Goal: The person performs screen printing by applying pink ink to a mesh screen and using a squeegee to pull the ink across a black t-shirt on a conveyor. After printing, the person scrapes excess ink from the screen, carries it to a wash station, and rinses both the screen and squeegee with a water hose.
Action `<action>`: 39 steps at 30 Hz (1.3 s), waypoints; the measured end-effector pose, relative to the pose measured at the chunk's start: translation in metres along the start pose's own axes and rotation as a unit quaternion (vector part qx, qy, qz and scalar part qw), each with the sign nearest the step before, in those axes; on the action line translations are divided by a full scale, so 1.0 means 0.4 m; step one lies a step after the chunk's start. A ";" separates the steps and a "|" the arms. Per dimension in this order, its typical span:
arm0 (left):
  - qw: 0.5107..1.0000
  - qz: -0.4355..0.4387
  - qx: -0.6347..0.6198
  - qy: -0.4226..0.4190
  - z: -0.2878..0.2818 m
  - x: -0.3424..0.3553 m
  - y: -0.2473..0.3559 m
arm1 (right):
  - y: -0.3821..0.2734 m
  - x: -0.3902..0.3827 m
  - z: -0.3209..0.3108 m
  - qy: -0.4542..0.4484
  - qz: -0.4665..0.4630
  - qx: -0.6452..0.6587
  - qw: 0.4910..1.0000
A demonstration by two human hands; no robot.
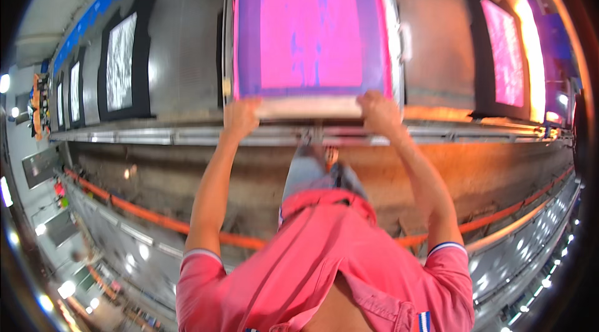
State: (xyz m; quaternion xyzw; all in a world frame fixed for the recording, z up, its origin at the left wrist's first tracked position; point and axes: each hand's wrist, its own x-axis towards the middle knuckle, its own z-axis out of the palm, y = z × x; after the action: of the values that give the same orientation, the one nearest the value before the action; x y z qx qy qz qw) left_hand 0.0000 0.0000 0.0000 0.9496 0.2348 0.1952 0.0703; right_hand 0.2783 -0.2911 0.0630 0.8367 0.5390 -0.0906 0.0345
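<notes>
A screen printing frame [394,32] lies in front of me on the long table, its blue mesh carrying a broad area of bright pink ink. Along its near end runs a pale, beige bar. My left hand [242,117] is closed around the left end of that bar, at the near left corner. At the near right corner, my right hand [379,113] is closed in the same way. Both arms are stretched forward. Whatever lies under the frame is hidden.
Dark fabric pieces with white prints [121,60] lie on the grey table to the left. To the right is dark fabric with a pink print [504,51], near a glowing orange light. A metal rail [168,136] edges the table; an orange bar [150,213] runs behind me.
</notes>
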 end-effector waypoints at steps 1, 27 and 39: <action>1.000 -0.004 -0.010 -0.026 -0.005 0.005 0.015 | 0.016 0.010 0.016 0.010 -0.009 -0.005 1.000; 0.934 -0.087 -0.089 -0.336 -0.146 -0.289 0.379 | 0.154 0.002 0.146 0.166 0.378 0.444 0.795; 0.932 -0.092 -0.064 -0.345 -0.148 -0.308 0.385 | 0.167 0.004 0.176 0.174 0.364 0.449 0.797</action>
State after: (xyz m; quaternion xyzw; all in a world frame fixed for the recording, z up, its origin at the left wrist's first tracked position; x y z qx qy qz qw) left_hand -0.0599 -0.1912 0.0472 0.9264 0.2692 -0.1366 0.2253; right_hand 0.3314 -0.3283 -0.0091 0.8946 0.0904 -0.1564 -0.4087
